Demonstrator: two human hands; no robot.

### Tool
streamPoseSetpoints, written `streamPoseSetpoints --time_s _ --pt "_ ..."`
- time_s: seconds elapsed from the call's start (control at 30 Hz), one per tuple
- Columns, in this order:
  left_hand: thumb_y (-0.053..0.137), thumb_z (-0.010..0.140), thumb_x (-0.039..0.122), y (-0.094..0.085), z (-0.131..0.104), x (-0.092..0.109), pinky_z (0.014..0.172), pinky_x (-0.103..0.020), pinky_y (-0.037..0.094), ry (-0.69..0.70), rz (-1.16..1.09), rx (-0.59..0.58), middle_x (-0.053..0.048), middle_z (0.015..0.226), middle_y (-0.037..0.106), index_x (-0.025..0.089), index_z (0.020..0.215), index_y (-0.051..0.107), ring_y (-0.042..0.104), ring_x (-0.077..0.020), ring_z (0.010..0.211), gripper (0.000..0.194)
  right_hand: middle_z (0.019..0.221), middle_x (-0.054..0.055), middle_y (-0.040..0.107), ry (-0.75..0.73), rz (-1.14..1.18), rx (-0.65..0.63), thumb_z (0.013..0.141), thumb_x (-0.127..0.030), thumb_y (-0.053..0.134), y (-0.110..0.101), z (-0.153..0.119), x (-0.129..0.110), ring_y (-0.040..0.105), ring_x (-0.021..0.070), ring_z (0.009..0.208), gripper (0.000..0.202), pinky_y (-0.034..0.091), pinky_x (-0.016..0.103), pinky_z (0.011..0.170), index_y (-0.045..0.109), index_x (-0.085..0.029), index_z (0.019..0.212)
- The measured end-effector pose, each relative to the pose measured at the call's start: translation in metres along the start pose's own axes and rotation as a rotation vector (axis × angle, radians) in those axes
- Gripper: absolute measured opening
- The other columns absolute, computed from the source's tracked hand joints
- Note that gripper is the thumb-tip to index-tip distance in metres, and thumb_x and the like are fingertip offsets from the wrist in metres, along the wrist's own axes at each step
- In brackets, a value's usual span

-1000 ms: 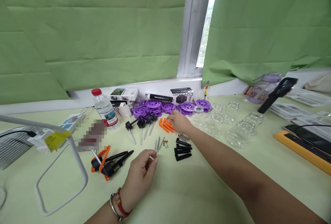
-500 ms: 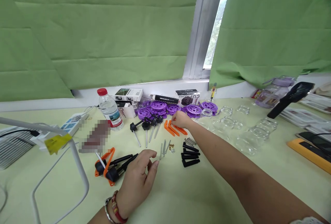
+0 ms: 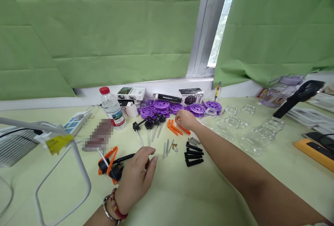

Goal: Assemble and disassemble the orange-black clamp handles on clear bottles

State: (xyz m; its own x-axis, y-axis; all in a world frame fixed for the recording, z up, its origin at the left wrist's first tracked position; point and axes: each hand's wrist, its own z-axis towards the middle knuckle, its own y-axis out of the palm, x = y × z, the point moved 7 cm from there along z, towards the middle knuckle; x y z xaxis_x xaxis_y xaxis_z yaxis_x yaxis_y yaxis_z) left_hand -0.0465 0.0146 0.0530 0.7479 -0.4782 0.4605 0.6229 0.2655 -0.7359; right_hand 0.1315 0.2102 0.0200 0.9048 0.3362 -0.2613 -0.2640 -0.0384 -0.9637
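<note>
**Right hand (image 3: 185, 119) Over the Orange Strips (image 3: 172, 128), Its Fingertips Hidden**

The right hand's fingers bend down over the strips, covering part of them; whether they pinch one, I cannot tell. The left hand (image 3: 138, 176) is loosely curled, thumb apart from the fingers, and blocks part of the orange-and-black assemblies (image 3: 115, 174) left of it. Both forearms are cut off by the frame. Farther left, a pixelated patch (image 3: 100, 135) is unreadable. Right of the right hand, the clear pieces (image 3: 233, 121) are hard to separate.

Under both hands spreads a pale yellow-green table (image 3: 182, 198). Beyond them, creased green sheets (image 3: 125, 34) flank a grey window frame (image 3: 207, 24) with a bright gap.

Between the hands lie slim metal screws (image 3: 167, 147) beside tiny brass-coloured bits (image 3: 174, 145). Nearer than the right hand are coiled springs (image 3: 194, 141) and tapered black handles (image 3: 194, 154). Behind that hand sit spoked purple discs (image 3: 161, 104); to its left, black knobs (image 3: 149, 125) on metal rods.
</note>
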Motion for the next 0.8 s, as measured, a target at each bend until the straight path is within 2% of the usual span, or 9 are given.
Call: streamPoseSetpoints --time_s 0.1,0.2,0.27,0.37,0.47,0.6,0.67,0.8 --pt "0.041 0.087 0.025 -0.017 0.008 -0.021 0.066 -0.026 0.044 -0.101 0.104 0.026 -0.003 0.081 0.059 0.020 0.094 0.052 0.057 -0.0141 0.070 0.014 0.097 0.005 0.064 -0.082 0.050 0.006 0.078 -0.024 0.052 -0.013 -0.033 0.004 0.058 0.0164 0.084 0.015 0.042 0.024 0.071 0.067 -0.019 0.079" --pt "0.038 0.087 0.028 -0.039 0.017 -0.052 0.069 -0.029 0.045 -0.271 0.213 0.015 -0.005 0.083 0.062 0.019 0.094 0.055 0.058 -0.0179 0.075 0.021 0.087 0.006 0.062 -0.242 0.105 -0.025 0.077 -0.023 0.053 -0.013 -0.069 0.005 0.057 0.0164 0.077 0.014 0.041 0.026 0.070 0.066 -0.018 0.076" --pt "0.035 0.086 0.027 -0.047 0.019 -0.070 0.071 -0.032 0.045 -0.351 0.255 -0.086 -0.007 0.086 0.064 0.017 0.092 0.057 0.059 -0.0199 0.077 0.025 0.084 0.005 0.060 -0.307 0.119 -0.049 0.077 -0.021 0.052 -0.009 -0.085 0.007 0.056 0.0166 0.076 0.015 0.041 0.027 0.070 0.066 -0.018 0.074" --pt "0.034 0.084 0.026 -0.044 0.014 -0.084 0.075 -0.034 0.045 -0.369 0.266 -0.294 -0.009 0.095 0.065 0.017 0.091 0.061 0.059 -0.0222 0.086 0.029 0.083 0.005 0.059 -0.350 0.138 -0.062 0.078 -0.021 0.051 -0.001 -0.094 0.009 0.056 0.0168 0.077 0.016 0.041 0.028 0.070 0.066 -0.019 0.074" --pt "0.044 0.079 0.032 -0.036 0.006 -0.089 0.081 -0.036 0.043 -0.355 0.296 -0.418 -0.009 0.100 0.065 0.019 0.095 0.064 0.056 -0.0260 0.097 0.029 0.084 0.005 0.059 -0.350 0.151 -0.070 0.080 -0.023 0.049 0.005 -0.093 0.009 0.055 0.0163 0.075 0.018 0.041 0.028 0.070 0.066 -0.019 0.075" --pt "0.048 0.076 0.033 -0.027 0.006 -0.085 0.087 -0.038 0.040 -0.281 0.281 -0.480 -0.008 0.102 0.065 0.021 0.099 0.064 0.055 -0.0263 0.100 0.030 0.085 0.005 0.058 -0.330 0.172 -0.084 0.080 -0.024 0.048 0.010 -0.090 0.011 0.056 0.0156 0.073 0.019 0.042 0.028 0.070 0.066 -0.019 0.077" --pt "0.043 0.079 0.031 -0.033 0.009 -0.083 0.086 -0.036 0.041 -0.289 0.251 -0.460 -0.007 0.103 0.065 0.021 0.100 0.063 0.055 -0.0245 0.099 0.031 0.085 0.005 0.058 -0.320 0.180 -0.087 0.079 -0.023 0.049 0.012 -0.090 0.013 0.056 0.0159 0.074 0.018 0.042 0.028 0.070 0.066 -0.019 0.077" --pt "0.035 0.082 0.028 -0.057 0.006 -0.077 0.083 -0.034 0.042 -0.356 0.261 -0.412 -0.007 0.106 0.062 0.021 0.103 0.059 0.056 -0.0229 0.098 0.033 0.086 0.005 0.059 -0.298 0.221 -0.084 0.079 -0.022 0.049 0.012 -0.092 0.017 0.056 0.0160 0.075 0.018 0.042 0.029 0.072 0.066 -0.020 0.077"
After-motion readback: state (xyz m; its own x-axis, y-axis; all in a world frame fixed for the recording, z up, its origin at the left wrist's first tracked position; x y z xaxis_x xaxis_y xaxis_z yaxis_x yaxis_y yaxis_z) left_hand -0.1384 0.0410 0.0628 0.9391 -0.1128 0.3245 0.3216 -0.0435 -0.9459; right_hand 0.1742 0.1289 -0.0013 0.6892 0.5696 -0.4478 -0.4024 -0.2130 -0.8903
